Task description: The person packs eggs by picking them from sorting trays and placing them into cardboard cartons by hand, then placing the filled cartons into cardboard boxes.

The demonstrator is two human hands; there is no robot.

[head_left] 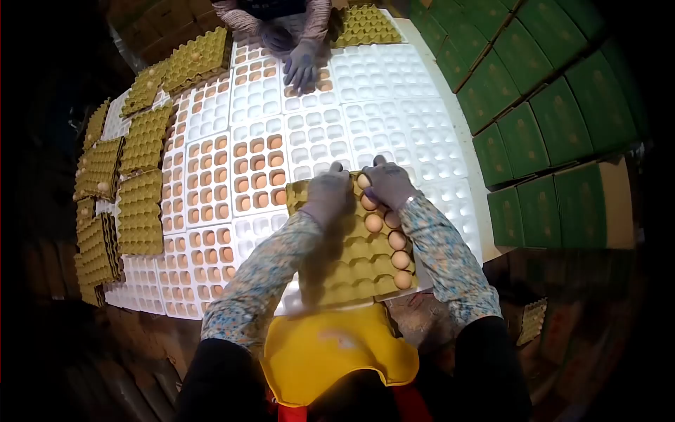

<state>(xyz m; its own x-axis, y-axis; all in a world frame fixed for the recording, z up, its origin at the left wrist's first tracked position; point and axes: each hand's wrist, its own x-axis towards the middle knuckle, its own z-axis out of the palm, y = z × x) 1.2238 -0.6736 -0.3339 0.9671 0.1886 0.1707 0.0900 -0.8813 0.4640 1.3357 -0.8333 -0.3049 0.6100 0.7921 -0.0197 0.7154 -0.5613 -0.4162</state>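
A yellow-green egg tray lies in front of me on white foam egg trays. Several light-brown eggs sit in a line along its right side. My left hand, in a grey glove, is closed at the tray's far edge; its fingertips point away and whatever they hold is hidden. Beside the far right corner my right hand, gloved alike, has curled fingers close to the farthest egg. I cannot make out what is inside this grip. Patterned sleeves cover both forearms.
Foam egg trays cover the table, several at left with eggs in their cells. Stacked pulp trays stand on the left edge. Across the table a co-worker's gloved hand is over a foam tray. Green cartons form a wall at right.
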